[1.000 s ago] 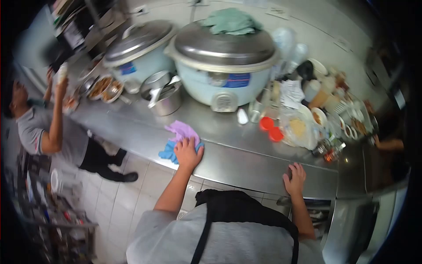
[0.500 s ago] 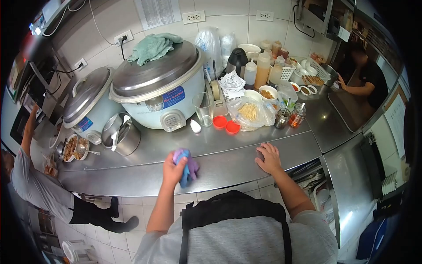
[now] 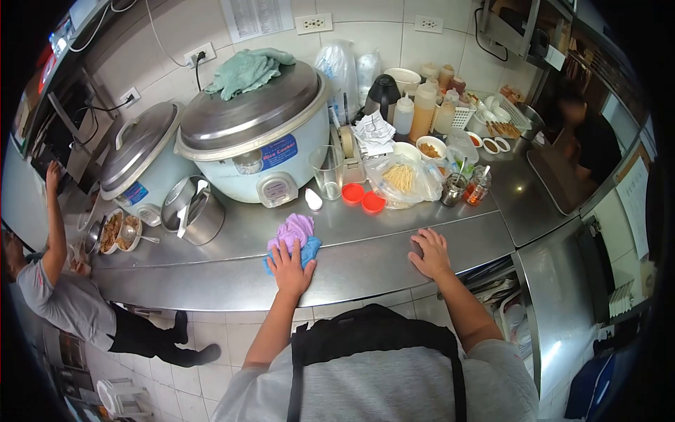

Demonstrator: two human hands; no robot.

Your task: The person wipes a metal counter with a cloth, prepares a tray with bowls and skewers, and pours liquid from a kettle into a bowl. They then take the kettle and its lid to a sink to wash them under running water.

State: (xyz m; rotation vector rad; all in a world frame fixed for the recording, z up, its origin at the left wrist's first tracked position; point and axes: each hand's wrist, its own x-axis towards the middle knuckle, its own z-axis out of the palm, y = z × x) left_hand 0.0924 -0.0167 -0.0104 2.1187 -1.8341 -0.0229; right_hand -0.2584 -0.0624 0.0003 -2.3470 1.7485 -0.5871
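My left hand [image 3: 290, 270] lies flat with fingers stretched over a purple and blue cloth [image 3: 294, 228], pressing it on the steel counter [image 3: 204, 278]. The purple part bunches out ahead of my fingertips, and blue shows on both sides of them. Further right, my right hand [image 3: 431, 254] rests on the counter near its front, fingers spread and nothing in them. Beyond the cloth stand a small white bottle [image 3: 313, 200], a clear glass [image 3: 327, 174] and two red lids [image 3: 363, 199].
Two rice cookers [image 3: 249, 151] stand at the back left, a green cloth [image 3: 249, 70] on the larger. Beside them is a metal pot [image 3: 200, 218]. Skewers in a plastic bag [image 3: 401, 176], sauce bottles [image 3: 423, 109] and jars line the back right. One person [image 3: 63, 295] works at left, another [image 3: 598, 133] at right.
The cloth was bunched in my left hand; now it is spread on the counter under my flattened palm. My right hand stays put. The person at left has raised an arm.
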